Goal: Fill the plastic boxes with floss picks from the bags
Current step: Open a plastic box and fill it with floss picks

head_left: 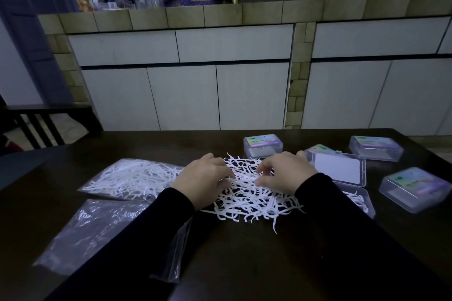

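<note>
Both hands, left hand [205, 178] and right hand [283, 173], rest curled fingers in the floss picks [247, 203]. Grasp cannot be confirmed. Open box [362, 199] lies right of centre, nearer the right hand.

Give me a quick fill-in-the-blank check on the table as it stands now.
1. Both hands, left hand and right hand, rest on the loose pile of ____.
2. The full bag lies to the ____ of the pile.
3. The open box has its lid ____.

Missing: floss picks; left; open

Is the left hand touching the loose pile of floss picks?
Touching. The head view shows left hand fingers curled into the floss pick pile.
</note>
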Demonstrator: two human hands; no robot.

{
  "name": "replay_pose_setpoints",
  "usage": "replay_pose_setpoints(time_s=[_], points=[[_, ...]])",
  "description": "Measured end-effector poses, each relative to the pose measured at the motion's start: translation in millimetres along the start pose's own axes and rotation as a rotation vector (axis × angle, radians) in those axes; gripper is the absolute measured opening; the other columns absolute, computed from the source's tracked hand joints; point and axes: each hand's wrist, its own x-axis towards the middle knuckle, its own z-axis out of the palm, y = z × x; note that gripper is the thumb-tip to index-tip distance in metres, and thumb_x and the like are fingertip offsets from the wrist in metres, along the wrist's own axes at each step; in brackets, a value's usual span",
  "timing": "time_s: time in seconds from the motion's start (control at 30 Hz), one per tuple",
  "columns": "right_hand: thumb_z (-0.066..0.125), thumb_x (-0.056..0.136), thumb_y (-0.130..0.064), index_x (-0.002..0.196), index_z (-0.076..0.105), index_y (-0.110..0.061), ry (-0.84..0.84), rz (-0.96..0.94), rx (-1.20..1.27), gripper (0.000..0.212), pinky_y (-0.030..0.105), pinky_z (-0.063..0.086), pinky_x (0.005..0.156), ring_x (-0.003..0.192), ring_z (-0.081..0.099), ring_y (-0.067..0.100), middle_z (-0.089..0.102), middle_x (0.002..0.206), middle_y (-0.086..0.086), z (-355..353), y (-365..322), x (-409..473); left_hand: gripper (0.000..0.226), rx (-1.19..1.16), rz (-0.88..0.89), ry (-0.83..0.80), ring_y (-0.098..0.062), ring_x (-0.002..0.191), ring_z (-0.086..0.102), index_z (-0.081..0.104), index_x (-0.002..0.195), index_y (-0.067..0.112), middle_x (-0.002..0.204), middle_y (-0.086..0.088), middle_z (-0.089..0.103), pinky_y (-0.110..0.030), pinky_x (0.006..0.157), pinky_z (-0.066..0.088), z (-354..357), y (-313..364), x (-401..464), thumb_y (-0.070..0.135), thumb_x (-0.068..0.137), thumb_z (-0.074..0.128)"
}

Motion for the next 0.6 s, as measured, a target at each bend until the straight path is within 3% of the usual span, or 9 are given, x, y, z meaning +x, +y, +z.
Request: replay_pose_setpoints(time_s=[0.13,0.2,0.47,0.6], points=[[0.057,0.091,-0.048,0.106,0.063,-0.037,0.019,-0.013,-0.014,0.020,0.044,0.022,0.103,0.109,0.052,0.013,0.064,0.103,-0.012,3.2,-0.1,1.9,0.011,0.054,0.054,0.139,-0.020,0.075,0.055,0.075,0.089,0.019,0.082,0.004,0.067,-0.024,0.061,0.036,-2.7,-0.7,0.5,0.023,0.079,0.076],[0.057,0.091,-0.049,0.113,0.059,-0.038,0.025,-0.015,-0.013,0.024,0.044,0.023,0.102,0.111,0.050,0.013,0.064,0.106,-0.014,4.0,-0.7,1.9,0.010,0.052,0.053,0.188,-0.019,0.069,0.054,0.075,0.083,0.019,0.078,0.005,0.066,-0.024,0.056,0.037,-1.9,-1.8,-0.1,0.023,0.075,0.079],[0.050,0.097,-0.041,0.126,0.058,-0.033,0.072,-0.025,-0.105,0.031,0.042,0.025,0.098,0.115,0.048,0.020,0.061,0.123,-0.003,9.8,-1.8,3.8,0.009,-0.005,0.025,0.211,-0.018,0.073,0.054,0.073,0.084,0.020,0.084,0.005,0.068,-0.028,0.057,0.045,-2.1,-3.1,-2.7,0.024,0.078,0.077],[0.046,0.098,-0.044,0.111,0.062,-0.033,0.161,-0.012,-0.025,0.024,0.040,0.026,0.096,0.106,0.050,0.019,0.064,0.111,-0.003,3.0,0.5,1.5,0.016,-0.005,0.010,0.241,-0.017,0.072,0.054,0.072,0.083,0.019,0.084,0.005,0.067,-0.025,0.059,0.044,-3.0,-3.4,-3.8,0.034,0.086,0.064]])
